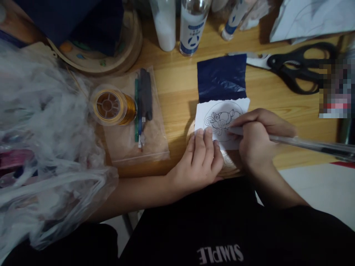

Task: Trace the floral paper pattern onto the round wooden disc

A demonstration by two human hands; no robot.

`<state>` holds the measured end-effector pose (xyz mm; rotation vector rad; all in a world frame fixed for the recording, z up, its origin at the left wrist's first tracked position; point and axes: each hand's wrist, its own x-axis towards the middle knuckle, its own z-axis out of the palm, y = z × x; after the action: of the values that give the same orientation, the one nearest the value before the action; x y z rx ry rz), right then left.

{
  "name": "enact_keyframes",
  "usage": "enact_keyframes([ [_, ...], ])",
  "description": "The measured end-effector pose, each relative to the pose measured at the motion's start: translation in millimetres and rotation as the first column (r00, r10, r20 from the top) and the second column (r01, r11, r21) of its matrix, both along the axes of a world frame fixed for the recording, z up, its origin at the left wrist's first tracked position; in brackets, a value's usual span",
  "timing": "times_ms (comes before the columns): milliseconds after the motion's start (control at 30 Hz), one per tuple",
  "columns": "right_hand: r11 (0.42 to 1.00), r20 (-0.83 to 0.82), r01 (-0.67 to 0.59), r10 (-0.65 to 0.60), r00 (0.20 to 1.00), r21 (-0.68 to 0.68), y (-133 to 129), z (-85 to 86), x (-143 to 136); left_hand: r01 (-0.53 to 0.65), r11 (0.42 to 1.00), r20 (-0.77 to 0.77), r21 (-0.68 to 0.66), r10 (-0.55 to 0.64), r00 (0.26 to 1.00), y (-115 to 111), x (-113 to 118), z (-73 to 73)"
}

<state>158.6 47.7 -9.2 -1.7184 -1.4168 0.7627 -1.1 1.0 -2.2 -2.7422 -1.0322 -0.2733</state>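
My right hand [256, 138] is closed around a pen [310, 144], its tip over a flower drawing on white paper [201, 114]. The fingers of my left hand [198, 159] lie flat and slightly spread on the paper's lower left edge. Under the paper is a round wooden piece [230, 172], mostly hidden by the paper and hands. A dark blue sheet [222, 77] lies against the paper's top edge, its lower part out of sight.
Black-handled scissors [296, 66] lie at the upper right. Bottles [192, 29] stand at the back. Left are a spool of golden wire [113, 107], brushes on a clear bag [155, 147], a wooden round [135, 40] and crumpled plastic [55, 147].
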Motion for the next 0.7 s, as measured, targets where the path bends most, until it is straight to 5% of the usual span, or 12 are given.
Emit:
enact_keyframes([
  [200, 0.989, -0.036, 0.058, -0.054, 0.998, 0.134, 6.1, -2.9, -6.4, -0.005, 1.0, 0.017, 0.006, 0.005, 1.0, -0.6, 0.6, -2.0],
  [700, 0.997, 0.021, -0.022, 0.02, 1.0, 0.08, 7.4, 1.0, -7.0, -0.007, 1.0, 0.018, -0.001, 0.007, 1.0, -0.3, 1.0, -1.5],
])
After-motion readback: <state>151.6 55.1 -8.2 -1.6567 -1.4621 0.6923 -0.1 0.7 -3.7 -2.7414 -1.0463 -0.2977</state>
